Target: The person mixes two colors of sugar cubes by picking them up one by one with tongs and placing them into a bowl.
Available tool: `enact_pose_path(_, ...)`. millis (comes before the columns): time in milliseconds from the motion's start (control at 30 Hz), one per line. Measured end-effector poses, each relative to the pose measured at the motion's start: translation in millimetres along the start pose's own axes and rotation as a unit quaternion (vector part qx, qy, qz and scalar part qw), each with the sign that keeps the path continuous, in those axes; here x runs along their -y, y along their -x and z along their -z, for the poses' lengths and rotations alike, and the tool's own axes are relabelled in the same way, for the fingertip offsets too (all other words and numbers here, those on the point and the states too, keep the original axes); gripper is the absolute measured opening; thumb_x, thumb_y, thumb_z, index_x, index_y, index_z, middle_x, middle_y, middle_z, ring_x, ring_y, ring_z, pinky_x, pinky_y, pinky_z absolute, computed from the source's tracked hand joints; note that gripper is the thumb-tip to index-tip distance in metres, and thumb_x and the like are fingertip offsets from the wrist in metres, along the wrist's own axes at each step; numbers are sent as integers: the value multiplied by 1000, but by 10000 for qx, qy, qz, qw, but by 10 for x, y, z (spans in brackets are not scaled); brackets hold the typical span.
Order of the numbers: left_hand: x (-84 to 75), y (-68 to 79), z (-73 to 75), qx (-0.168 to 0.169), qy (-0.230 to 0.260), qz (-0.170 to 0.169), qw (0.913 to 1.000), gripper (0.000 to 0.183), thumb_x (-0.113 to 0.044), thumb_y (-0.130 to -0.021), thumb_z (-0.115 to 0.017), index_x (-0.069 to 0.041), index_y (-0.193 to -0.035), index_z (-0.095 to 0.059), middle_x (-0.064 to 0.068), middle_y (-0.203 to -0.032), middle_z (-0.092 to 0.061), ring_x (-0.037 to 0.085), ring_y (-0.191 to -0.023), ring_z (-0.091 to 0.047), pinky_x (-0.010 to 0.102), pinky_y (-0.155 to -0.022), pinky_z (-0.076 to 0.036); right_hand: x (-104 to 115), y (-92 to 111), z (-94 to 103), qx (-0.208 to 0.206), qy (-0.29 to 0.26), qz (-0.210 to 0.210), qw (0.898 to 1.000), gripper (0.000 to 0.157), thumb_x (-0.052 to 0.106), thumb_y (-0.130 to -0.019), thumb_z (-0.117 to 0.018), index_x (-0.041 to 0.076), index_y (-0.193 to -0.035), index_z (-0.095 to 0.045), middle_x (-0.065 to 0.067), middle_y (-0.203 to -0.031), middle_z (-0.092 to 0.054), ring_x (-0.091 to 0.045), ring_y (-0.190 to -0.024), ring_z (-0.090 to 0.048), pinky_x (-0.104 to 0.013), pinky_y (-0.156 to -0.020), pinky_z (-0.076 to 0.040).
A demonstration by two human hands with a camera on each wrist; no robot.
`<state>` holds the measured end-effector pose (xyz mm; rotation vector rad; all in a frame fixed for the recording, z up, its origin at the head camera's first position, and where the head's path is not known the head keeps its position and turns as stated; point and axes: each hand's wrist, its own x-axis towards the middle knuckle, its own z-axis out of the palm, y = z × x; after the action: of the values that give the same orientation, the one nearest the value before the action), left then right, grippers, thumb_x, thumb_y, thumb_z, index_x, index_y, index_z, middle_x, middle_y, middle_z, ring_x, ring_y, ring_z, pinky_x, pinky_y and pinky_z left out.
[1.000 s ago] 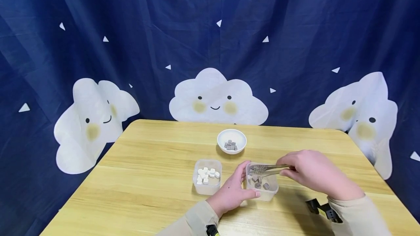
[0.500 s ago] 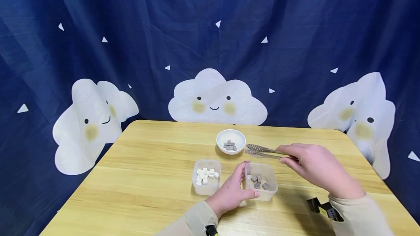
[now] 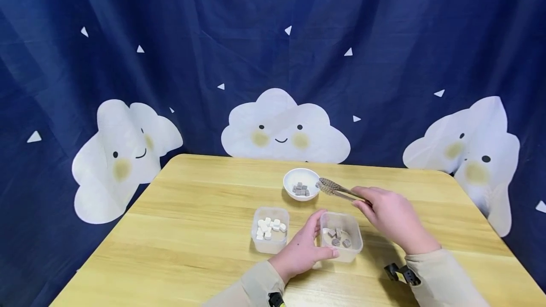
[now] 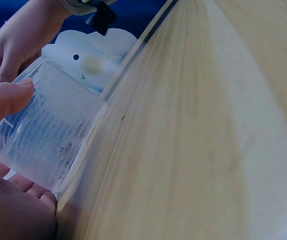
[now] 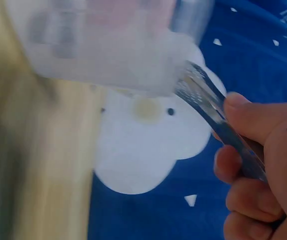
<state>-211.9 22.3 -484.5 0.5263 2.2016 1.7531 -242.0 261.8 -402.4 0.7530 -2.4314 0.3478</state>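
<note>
My right hand (image 3: 392, 217) grips a pair of metal tongs (image 3: 341, 189) with perforated tips. The tips are at the right rim of a white bowl (image 3: 302, 175); whether they hold anything is too small to tell. Several grey cubes (image 3: 301, 190) lie in that bowl. With thumb and fingers around its left side, my left hand (image 3: 304, 248) holds a clear plastic container (image 3: 350, 251). Several grey cubes (image 3: 337, 234) lie inside it. In the left wrist view the thumb (image 4: 13, 97) presses the container wall (image 4: 53, 130). Blurred container and tongs (image 5: 218, 120) appear in the right wrist view.
Left of my left hand stands a second plastic container (image 3: 269, 247) with several white cubes (image 3: 268, 226). Everything sits on a wooden table (image 3: 204, 212). Behind its back edge hangs a dark blue curtain (image 3: 256, 22) with cloud prints.
The tongs have risen out of the right container and moved up and left to the bowl's rim. My left hand has stayed on the container.
</note>
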Motion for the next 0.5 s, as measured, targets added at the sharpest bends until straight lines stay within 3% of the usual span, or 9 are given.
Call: enact_pose_path(500,13,-15,3,74,15,-46,10000,97,-28,-80,-84,-36,-158,-26,-8,-153,-44,16,-138,-41,50,-118,-26,-14,42,-233,280,-145,-329,9990,29,23,-91,-77,11,-116,-74,-6,-100,-75,-26,-84,-71,-49,-69,-58)
